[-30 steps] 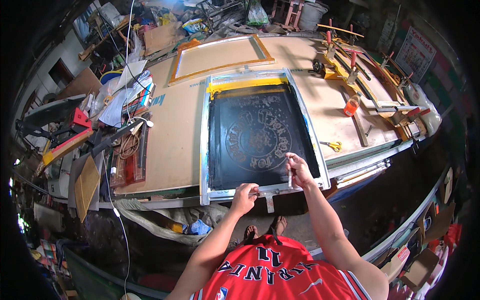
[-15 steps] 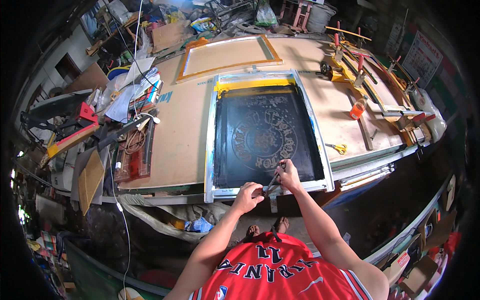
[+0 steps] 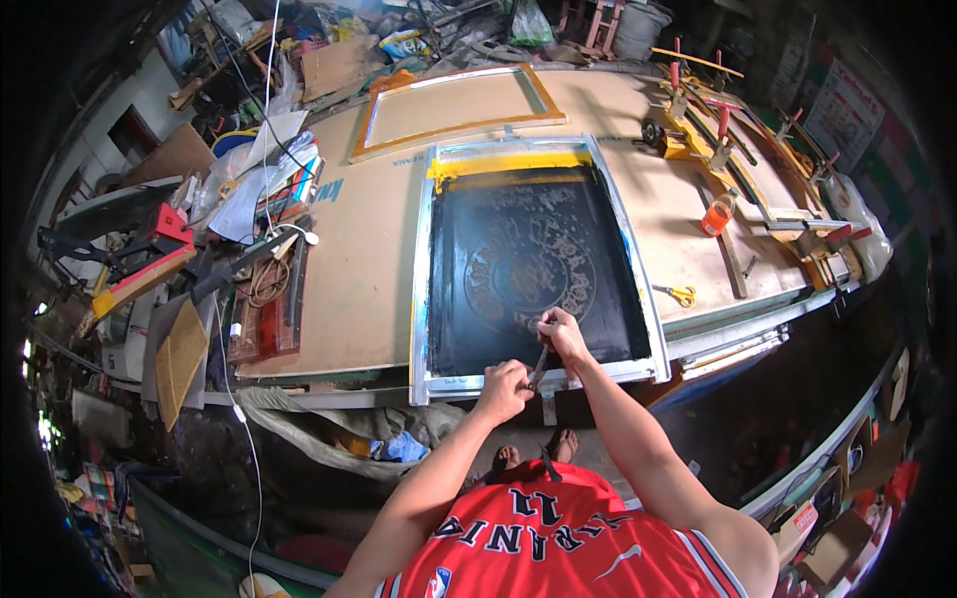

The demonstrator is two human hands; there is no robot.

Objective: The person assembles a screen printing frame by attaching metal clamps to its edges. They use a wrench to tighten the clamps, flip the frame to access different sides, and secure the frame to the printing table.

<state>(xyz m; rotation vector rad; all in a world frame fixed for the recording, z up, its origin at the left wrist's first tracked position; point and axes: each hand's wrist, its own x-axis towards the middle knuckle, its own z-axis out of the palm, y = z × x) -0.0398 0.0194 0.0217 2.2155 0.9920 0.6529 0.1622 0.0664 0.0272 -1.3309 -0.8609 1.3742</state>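
Observation:
A screen-printing frame (image 3: 419,299) with pale metal sides lies flat before me, its dark mesh showing a faint round design and lettering. Over its near edge, my right hand (image 3: 564,337) is closed on a slim tool (image 3: 542,367), pointing down toward me. The tool's exact kind is too small to tell. My left hand (image 3: 504,391) is closed just left of the tool's lower end, its fingers around something small and dark that I cannot make out. Yellow tape (image 3: 508,167) crosses the far end of the mesh.
Another frame (image 3: 543,95) lies farther back on the board-topped table (image 3: 349,249). To the right are yellow-handled scissors (image 3: 682,295), an orange bottle (image 3: 718,214) and a clamping rig (image 3: 688,140). Piled papers and tools, including a red-and-black tool (image 3: 171,227), crowd the left.
My right hand has shifted slightly left and away from me, and the slim tool stands more upright in the picture. My left hand has moved a little right, its fingers more curled.

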